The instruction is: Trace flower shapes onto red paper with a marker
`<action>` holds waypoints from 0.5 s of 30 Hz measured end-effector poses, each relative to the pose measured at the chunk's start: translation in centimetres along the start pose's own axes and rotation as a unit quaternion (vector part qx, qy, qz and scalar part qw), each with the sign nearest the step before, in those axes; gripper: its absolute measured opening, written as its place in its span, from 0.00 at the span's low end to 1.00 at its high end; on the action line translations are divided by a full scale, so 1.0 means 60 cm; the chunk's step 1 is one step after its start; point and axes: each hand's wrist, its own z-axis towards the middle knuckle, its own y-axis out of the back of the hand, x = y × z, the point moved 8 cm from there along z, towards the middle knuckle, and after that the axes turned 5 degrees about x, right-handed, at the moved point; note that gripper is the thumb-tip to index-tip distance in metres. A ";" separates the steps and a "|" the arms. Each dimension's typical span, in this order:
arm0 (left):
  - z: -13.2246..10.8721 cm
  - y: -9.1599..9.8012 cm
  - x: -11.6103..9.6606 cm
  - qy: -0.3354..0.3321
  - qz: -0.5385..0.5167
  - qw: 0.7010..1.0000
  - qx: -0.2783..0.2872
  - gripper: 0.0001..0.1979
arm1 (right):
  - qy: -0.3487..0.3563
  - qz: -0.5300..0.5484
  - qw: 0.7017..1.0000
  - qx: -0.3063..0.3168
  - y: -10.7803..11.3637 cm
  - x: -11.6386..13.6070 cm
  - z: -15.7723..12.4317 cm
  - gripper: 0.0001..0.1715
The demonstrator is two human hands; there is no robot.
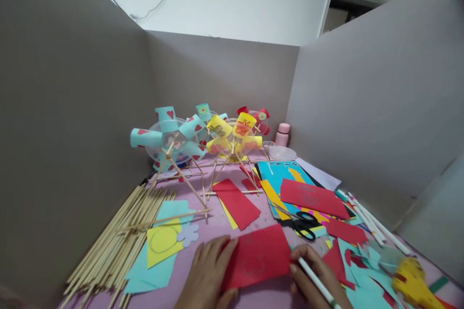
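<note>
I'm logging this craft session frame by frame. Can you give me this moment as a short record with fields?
Setting: pink tabletop walled by grey boards
Left hand: left hand lies flat, holding down the near red paper sheet
Right hand: right hand grips a white pen, tip at that sheet's right edge
Left of hands: bundle of wooden skewers; yellow paper piece with a drawn circle
Behind: black-handled scissors; paper-cup wheel models on skewer frames
Right: yellow glue gun
</note>
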 end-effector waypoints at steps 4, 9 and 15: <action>0.001 0.029 0.002 0.071 0.012 0.997 0.014 0.32 | 0.050 -0.073 0.994 0.065 -0.022 0.031 0.030 0.13; 0.007 0.013 0.000 0.107 0.009 0.990 0.092 0.23 | 0.140 -0.206 0.968 -0.023 0.010 0.039 0.036 0.07; 0.006 0.021 -0.011 0.089 0.003 0.992 0.093 0.22 | 0.267 -0.226 0.937 0.013 -0.019 0.043 0.021 0.07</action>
